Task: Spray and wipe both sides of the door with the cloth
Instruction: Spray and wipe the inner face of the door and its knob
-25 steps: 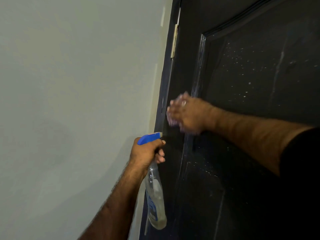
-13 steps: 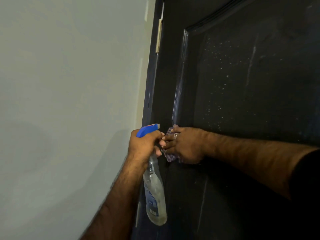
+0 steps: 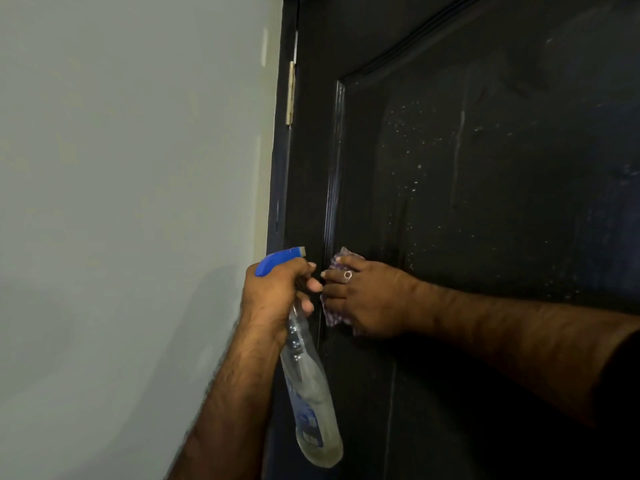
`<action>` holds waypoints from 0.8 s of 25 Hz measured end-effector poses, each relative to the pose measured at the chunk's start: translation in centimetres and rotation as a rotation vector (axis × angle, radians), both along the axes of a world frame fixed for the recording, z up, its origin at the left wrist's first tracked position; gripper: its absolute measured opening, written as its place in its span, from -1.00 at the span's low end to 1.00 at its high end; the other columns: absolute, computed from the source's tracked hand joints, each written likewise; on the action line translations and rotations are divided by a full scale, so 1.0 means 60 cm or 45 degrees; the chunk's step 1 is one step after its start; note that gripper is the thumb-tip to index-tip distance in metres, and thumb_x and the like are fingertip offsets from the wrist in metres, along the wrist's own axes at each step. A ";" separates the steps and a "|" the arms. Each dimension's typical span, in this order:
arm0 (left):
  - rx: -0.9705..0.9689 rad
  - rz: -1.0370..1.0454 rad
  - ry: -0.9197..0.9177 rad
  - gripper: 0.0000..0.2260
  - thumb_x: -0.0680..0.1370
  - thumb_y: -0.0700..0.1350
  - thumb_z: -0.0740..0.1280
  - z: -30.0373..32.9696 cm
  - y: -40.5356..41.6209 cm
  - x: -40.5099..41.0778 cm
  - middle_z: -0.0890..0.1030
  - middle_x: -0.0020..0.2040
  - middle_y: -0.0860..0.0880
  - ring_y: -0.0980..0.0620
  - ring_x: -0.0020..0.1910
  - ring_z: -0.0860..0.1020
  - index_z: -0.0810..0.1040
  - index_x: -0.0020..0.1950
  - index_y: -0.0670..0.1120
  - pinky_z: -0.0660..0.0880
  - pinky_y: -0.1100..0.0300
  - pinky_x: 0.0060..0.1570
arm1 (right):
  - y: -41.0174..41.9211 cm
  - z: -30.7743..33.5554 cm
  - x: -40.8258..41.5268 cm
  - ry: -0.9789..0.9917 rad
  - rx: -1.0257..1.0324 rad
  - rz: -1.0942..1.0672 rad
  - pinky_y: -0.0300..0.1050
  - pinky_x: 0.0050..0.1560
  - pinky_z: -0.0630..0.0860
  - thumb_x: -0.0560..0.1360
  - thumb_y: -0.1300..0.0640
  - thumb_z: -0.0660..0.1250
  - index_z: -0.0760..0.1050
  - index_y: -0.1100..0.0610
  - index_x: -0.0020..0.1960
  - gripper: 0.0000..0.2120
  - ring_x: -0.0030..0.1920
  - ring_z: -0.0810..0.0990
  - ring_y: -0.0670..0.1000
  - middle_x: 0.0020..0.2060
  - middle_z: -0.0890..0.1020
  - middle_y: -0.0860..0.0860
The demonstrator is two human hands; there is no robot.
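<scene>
Left hand (image 3: 277,299) curled in a grip (forearm raised); right hand (image 3: 372,299) pressing flat.

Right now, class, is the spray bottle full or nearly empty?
Nearly empty: the clear bottle in the left hand shows liquid pooled only at its bottom.

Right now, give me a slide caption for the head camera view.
Right hand presses a cloth against the dark door while the left hand holds a spray bottle.
</scene>
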State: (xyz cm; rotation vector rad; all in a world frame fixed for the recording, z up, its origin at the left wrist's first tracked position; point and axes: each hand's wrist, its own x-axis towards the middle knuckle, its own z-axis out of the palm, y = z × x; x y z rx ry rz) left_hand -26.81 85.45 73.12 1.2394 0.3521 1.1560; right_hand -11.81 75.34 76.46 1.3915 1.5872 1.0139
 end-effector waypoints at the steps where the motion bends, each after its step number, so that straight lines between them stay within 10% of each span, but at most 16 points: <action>1: -0.014 -0.006 -0.005 -0.92 0.54 -0.22 0.43 0.002 0.003 -0.004 0.69 -0.28 -0.18 -0.04 -0.53 0.46 0.68 -0.02 -0.20 0.46 0.17 -0.40 | 0.001 0.043 -0.003 -0.005 0.036 0.022 0.36 0.68 -0.10 0.67 -0.24 0.25 0.29 0.01 0.67 -0.35 0.70 0.14 0.16 0.65 0.35 0.05; 6: -0.004 -0.009 0.068 -0.89 0.57 -0.19 0.41 0.014 0.025 -0.003 0.71 -0.26 -0.16 0.00 -0.53 0.48 0.68 0.04 -0.19 0.50 0.18 -0.44 | 0.024 0.335 -0.009 -0.171 0.696 -0.171 0.49 0.63 -0.01 0.68 -0.28 0.17 0.35 0.01 0.63 -0.38 0.71 0.03 0.30 0.69 0.18 0.23; 13: 0.056 -0.004 0.081 -0.88 0.55 -0.19 0.40 0.048 0.012 0.030 0.69 -0.28 -0.17 -0.05 -0.50 0.49 0.69 0.01 -0.21 0.48 0.17 -0.43 | 0.019 0.070 -0.009 -0.012 0.178 -0.015 0.40 0.64 0.06 0.69 -0.16 0.14 0.52 0.02 0.49 -0.53 0.54 0.37 0.20 0.48 0.49 0.09; 20: 0.082 -0.080 0.075 -0.88 0.57 -0.18 0.40 0.094 0.001 0.033 0.70 -0.27 -0.13 -0.02 -0.48 0.50 0.66 0.06 -0.17 0.52 0.17 -0.41 | 0.044 0.350 0.002 -0.081 0.770 -0.108 0.37 0.66 0.06 0.69 -0.20 0.13 0.32 0.10 0.64 -0.39 0.64 0.25 0.23 0.60 0.38 0.15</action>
